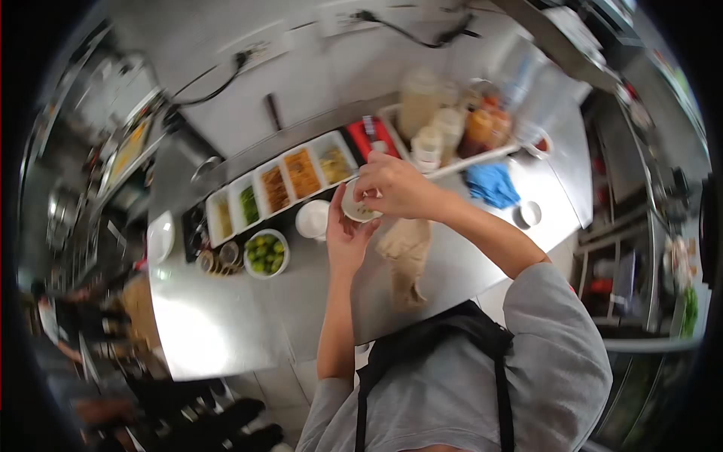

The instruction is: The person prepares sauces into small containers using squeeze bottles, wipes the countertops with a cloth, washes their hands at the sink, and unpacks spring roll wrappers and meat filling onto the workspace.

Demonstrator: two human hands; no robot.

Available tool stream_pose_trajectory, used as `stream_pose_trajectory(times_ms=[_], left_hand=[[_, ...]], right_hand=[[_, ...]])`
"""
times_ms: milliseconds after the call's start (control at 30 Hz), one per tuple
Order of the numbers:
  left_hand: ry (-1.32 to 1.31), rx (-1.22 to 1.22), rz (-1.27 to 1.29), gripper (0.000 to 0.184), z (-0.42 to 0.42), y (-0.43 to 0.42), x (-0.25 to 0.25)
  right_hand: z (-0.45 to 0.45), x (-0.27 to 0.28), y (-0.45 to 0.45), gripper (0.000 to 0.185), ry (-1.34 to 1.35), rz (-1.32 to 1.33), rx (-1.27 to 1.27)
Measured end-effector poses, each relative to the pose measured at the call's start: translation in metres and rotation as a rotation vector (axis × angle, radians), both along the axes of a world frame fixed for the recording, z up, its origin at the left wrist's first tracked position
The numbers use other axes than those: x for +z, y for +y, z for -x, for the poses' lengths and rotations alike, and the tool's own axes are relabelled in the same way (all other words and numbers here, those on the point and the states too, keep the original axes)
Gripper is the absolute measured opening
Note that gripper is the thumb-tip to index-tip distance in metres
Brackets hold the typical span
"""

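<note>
Grey shirt, right fingers over bowl rim

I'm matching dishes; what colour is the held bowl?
The bowl is white; see the head view.

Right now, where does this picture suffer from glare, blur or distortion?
Head view: strong glare whitens the steel table toward its near left corner. Head view: the bottles look blurred. Head view: fisheye distortion bends the outer scene, and the corners are black.
</note>
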State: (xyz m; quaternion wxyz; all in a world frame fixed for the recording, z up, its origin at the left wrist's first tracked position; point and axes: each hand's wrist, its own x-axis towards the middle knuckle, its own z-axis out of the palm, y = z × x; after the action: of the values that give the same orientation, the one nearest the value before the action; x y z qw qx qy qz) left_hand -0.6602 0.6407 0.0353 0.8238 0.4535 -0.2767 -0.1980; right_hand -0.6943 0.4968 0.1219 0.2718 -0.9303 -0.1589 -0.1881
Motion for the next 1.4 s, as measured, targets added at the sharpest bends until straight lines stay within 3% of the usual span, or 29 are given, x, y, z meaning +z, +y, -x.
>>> stream_pose_trajectory(times_ms=[100,133,233,333,433,533,567,633,733,800,900,1000,1100,1300,1333,1400], left_hand=[[-0.020,-0.126,0.006,0.078,0.029,-0.034,-0.002],[-0.005,-0.197,0.000,0.080,0.039,-0.045,0.001],[-0.017,-0.363,-0.021,0.084,0.064,-0.079,0.011],[-0.071,-0.496,-0.003,0.086,0.089,-0.122,0.010],[-0.050,-0.606,-0.015,0.085,0.120,-0.172,0.007],[-0.375,-0.434,-0.250,0.083,0.147,-0.223,0.000],[-0.485,-0.225,-0.257,0.079,0.145,-0.229,-0.003],[-0.705,0.195,-0.277,0.073,0.132,-0.236,-0.014],[-0.629,0.665,-0.383,0.058,0.097,-0.234,0.014],[-0.886,0.817,-0.780,0.056,0.070,-0.240,0.037],[-1.098,0.881,-1.301,0.060,0.043,-0.260,0.038],[-1.151,0.944,-1.386,0.065,0.027,-0.272,0.028],[-1.137,0.959,-1.341,0.067,0.029,-0.275,0.033],[-1.011,1.000,-1.147,0.059,0.044,-0.276,0.041],[-1.010,1.001,-1.116,0.059,0.047,-0.274,0.043],[-1.091,1.047,-1.015,0.058,0.054,-0.268,0.052]], right_hand=[[0.052,0.000,-0.031,0.014,-0.154,0.081,-0.149],[0.069,0.003,-0.042,0.019,-0.092,0.058,-0.216],[0.110,0.005,-0.080,0.018,0.098,-0.245,-0.372],[0.152,0.018,-0.118,0.017,0.288,-0.387,-0.509],[0.200,-0.011,-0.171,0.017,0.155,-0.473,-0.603],[0.247,-0.043,-0.236,0.017,0.119,-0.557,-0.763],[0.261,-0.061,-0.261,0.015,0.066,-0.372,-0.880],[0.284,-0.097,-0.307,0.012,0.026,-0.363,-1.107],[0.300,-0.144,-0.367,0.010,-0.093,-0.288,-1.298],[0.304,-0.168,-0.392,0.008,-0.156,-0.303,-1.331],[0.298,-0.183,-0.422,0.004,-0.137,-0.216,-1.369],[0.291,-0.172,-0.422,0.006,-0.161,-0.112,-1.359],[0.290,-0.158,-0.420,0.007,-0.176,0.125,-1.305],[0.300,-0.139,-0.410,0.009,-0.046,0.098,-1.173],[0.302,-0.141,-0.414,0.017,0.044,0.145,-1.176],[0.304,-0.137,-0.409,0.027,-0.096,0.241,-1.215]])
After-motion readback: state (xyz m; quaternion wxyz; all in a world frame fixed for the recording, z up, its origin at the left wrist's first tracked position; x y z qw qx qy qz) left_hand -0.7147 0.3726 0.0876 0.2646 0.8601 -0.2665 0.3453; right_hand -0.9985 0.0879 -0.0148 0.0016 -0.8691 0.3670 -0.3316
